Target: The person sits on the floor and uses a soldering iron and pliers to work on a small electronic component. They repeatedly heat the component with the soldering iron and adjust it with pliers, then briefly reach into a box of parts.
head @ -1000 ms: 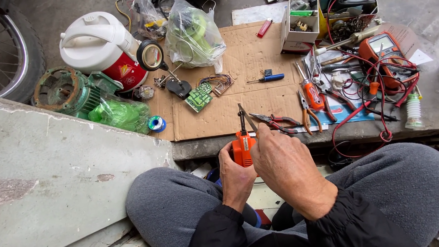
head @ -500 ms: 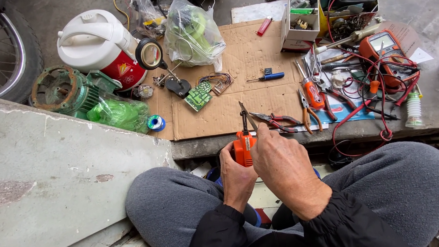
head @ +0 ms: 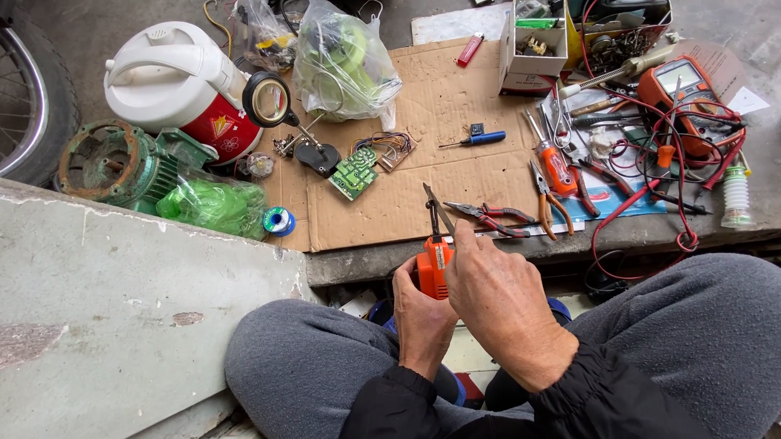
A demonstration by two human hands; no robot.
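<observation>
The left hand [head: 422, 318] has its grip clamped on an orange soldering tool [head: 432, 266], held upright above the person's lap, just short of the near edge of the cardboard sheet [head: 432, 170]. The right hand [head: 497, 298] has its grip together, pinching the tool's thin metal tip [head: 438, 211], which points up and away over the cardboard edge. Red-handled pliers [head: 494, 216] lie just beyond the tip, near that edge. A green circuit board [head: 352, 173] sits further in, with a bare stretch of cardboard between it and the hands. To the right, an orange multimeter [head: 682, 84] and tangled red leads [head: 657, 184] crowd the floor. On the left, a grey concrete slab [head: 91, 308] runs beside the left knee
</observation>
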